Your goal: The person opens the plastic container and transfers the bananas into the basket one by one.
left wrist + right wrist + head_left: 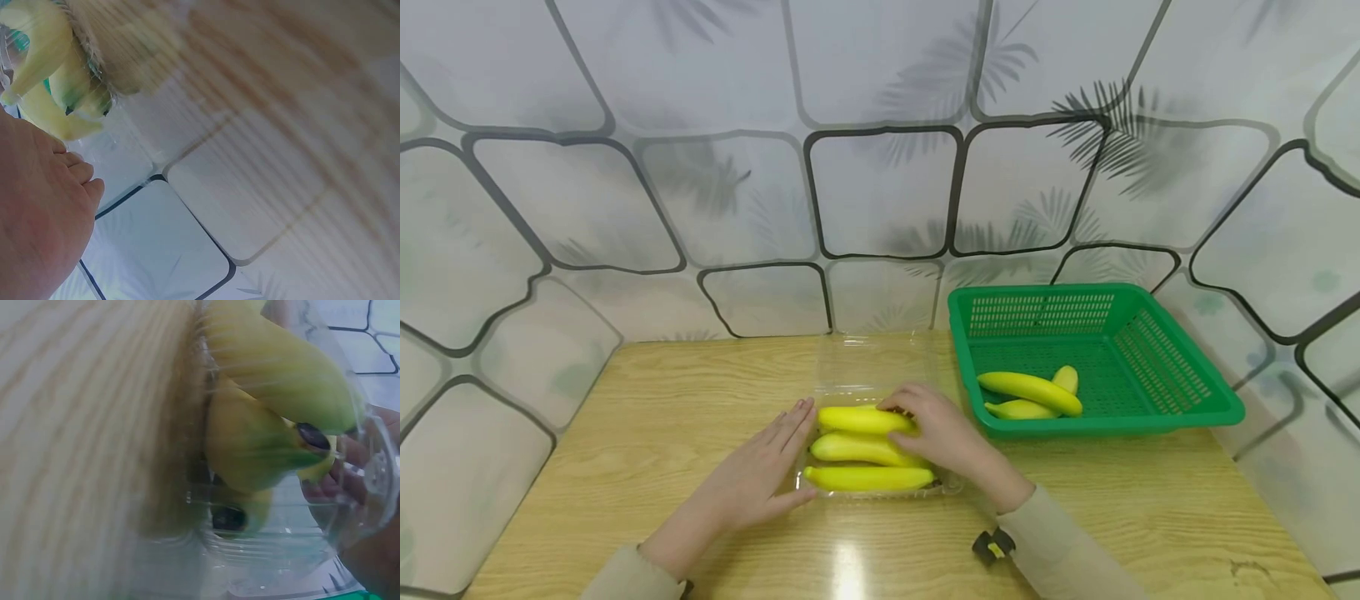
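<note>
Several yellow bananas lie side by side in a clear plastic clamshell box on the table. My right hand grips the right end of the rearmost full banana, fingers behind it and thumb in front. Through the box wall in the right wrist view, dark banana tips show beside the fingers. Along the box's left side, my left hand lies with straight fingers, its fingertips close to the banana ends. The left wrist view shows that hand beside the box.
A green plastic basket stands at the back right, with a few bananas inside. The box's clear lid is folded back toward the patterned wall. A small black device sits by the right wrist on the wooden table.
</note>
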Demonstrator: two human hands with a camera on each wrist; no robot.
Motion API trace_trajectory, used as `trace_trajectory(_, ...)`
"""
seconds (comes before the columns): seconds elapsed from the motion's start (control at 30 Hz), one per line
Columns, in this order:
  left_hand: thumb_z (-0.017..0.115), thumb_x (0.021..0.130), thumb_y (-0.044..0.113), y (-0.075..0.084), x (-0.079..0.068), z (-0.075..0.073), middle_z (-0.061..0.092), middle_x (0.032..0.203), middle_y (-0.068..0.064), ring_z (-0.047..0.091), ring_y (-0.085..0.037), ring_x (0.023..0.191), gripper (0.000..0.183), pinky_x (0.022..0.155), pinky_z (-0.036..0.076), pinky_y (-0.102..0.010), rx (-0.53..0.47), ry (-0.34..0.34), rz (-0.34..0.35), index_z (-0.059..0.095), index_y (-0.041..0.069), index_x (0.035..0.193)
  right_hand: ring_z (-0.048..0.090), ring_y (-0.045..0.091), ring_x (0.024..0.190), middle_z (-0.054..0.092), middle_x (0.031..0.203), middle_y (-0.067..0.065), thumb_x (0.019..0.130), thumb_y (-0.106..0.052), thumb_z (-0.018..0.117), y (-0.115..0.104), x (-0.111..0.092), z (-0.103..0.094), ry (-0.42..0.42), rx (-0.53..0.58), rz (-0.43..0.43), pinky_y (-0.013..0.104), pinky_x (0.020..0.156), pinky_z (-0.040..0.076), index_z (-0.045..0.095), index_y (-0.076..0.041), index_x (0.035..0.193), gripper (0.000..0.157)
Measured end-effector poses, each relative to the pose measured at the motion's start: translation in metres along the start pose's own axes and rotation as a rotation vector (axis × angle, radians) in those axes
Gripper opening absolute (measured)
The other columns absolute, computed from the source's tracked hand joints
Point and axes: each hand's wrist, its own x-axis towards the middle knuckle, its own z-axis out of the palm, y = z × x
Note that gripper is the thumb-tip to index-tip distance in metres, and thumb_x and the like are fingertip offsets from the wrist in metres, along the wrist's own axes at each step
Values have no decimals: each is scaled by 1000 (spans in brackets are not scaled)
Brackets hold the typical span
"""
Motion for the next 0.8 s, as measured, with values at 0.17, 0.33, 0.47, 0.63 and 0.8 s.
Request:
trace_trajectory(0.17, 50, 104, 66, 0, 1, 0, 18, 177, -21, 25, -36, 163, 99, 130, 32, -48, -3, -10, 2, 19, -3, 168, 66, 15, 102, 73, 115, 1, 91, -15, 83, -4, 1, -10, 24, 16, 6, 30, 90, 62, 75, -10, 126, 36)
trace_trajectory(0.33, 51, 104, 66, 0, 1, -1, 18, 177, -22, 26, -36, 163, 99, 130, 33, -48, -3, -11, 1, 19, -4, 168, 66, 15, 100, 73, 115, 2, 90, -14, 84, -6, 1, -20, 60, 14, -5, 30, 88, 63, 75, -9, 125, 36)
trace_trajectory(0.47, 51, 104, 67, 0, 0, 0, 20, 176, -22, 28, -37, 163, 99, 129, 35, -50, 2, -3, 2, 21, -4, 167, 67, 15, 100, 73, 115, 1, 90, -14, 84, -7, 1, -28, 85, 20, -5, 30, 87, 63, 75, -9, 125, 36)
trace_trajectory(0.63, 50, 104, 67, 0, 0, 0, 20, 176, -23, 28, -37, 162, 99, 129, 36, -50, 8, -1, 2, 23, -5, 166, 65, 15, 98, 74, 111, 1, 89, -12, 85, -4, 1, -41, 152, 23, -24, 32, 85, 62, 76, -10, 122, 35)
trace_trajectory(0.8, 50, 104, 67, 0, 0, -1, 21, 176, -23, 28, -38, 162, 99, 129, 35, -49, 10, 4, 9, 24, -5, 166, 66, 19, 98, 74, 110, 4, 88, -10, 86, 0, 1, -56, 213, 1, -44, 37, 86, 63, 77, -7, 122, 35)
